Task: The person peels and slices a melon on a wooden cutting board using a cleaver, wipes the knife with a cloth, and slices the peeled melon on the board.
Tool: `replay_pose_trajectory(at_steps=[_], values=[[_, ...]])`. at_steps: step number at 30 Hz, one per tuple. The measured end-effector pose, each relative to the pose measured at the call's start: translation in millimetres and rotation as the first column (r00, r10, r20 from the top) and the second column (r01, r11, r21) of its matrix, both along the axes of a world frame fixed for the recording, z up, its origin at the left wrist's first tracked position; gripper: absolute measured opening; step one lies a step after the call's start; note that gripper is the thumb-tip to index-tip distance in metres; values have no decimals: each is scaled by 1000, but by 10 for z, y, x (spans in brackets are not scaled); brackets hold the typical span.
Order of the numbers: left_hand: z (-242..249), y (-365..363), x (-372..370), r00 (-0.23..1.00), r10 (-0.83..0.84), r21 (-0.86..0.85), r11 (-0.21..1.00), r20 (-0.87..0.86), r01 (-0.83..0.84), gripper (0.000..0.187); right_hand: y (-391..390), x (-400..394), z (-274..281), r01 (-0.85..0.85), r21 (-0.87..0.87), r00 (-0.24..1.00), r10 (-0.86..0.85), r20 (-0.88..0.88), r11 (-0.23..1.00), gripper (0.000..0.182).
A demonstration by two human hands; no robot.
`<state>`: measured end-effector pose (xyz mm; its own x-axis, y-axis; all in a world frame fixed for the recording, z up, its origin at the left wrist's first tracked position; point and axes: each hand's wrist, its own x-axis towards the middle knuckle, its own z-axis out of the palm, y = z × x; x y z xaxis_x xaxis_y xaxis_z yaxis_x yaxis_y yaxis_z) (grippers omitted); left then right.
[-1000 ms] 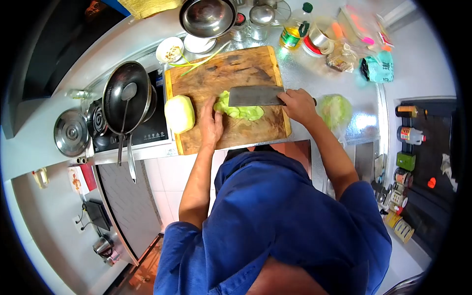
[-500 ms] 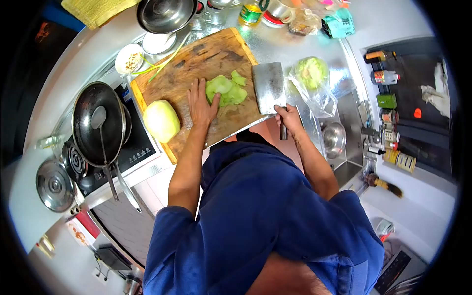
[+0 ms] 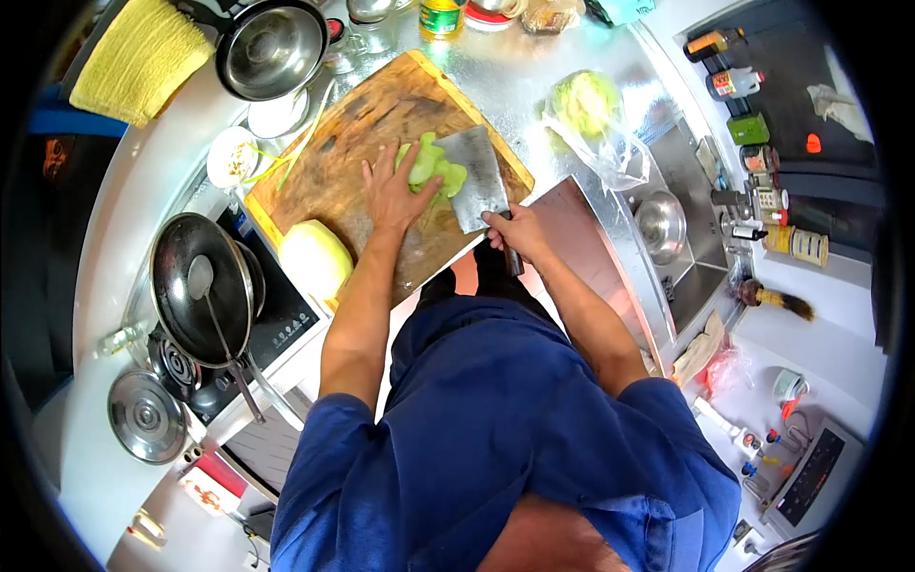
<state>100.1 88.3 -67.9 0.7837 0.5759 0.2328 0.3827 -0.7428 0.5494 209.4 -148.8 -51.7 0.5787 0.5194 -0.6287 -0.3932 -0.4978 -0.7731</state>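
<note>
My right hand [image 3: 515, 234] grips the handle of a broad cleaver [image 3: 477, 186]. Its blade lies over the right part of the wooden cutting board [image 3: 357, 124], its left edge against a small heap of pale green vegetable slices [image 3: 438, 172]. On the other side of that heap, my left hand [image 3: 393, 195] rests with fingers spread, fingertips and thumb touching the slices. A large peeled pale green vegetable [image 3: 315, 260] sits at the board's near left corner. Long green stalks [image 3: 310, 143] lie along the board's far left edge.
To the left, a wok [image 3: 195, 305] holding a ladle stands on the stove. A small white bowl [image 3: 232, 157] and a steel pan [image 3: 272, 50] are behind the board. Right of it are a bag of leafy greens [image 3: 586, 105] and a sink with a metal bowl [image 3: 660, 227].
The cleaver has moved left across the board, up to the slices. The slices are bunched closer together between blade and left hand. The whole view has turned somewhat.
</note>
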Motion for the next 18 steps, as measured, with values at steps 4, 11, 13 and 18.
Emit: replay_pose_trajectory(at_steps=[4, 11, 13, 18], values=[[16, -10, 42, 998, -28, 37, 999, -56, 30, 77, 60, -108, 51, 10, 35, 1000, -9, -22, 999, 23], [-30, -25, 35, 1000, 11, -23, 1000, 24, -10, 72, 342, -318, -91, -47, 90, 999, 49, -20, 995, 22], [-14, -36, 22, 998, 35, -51, 998, 53, -32, 71, 418, -389, -82, -96, 77, 995, 96, 13, 992, 21], [10, -50, -24, 988, 82, -62, 995, 131, -74, 69, 532, -502, 31, -106, 91, 994, 108, -24, 990, 21]])
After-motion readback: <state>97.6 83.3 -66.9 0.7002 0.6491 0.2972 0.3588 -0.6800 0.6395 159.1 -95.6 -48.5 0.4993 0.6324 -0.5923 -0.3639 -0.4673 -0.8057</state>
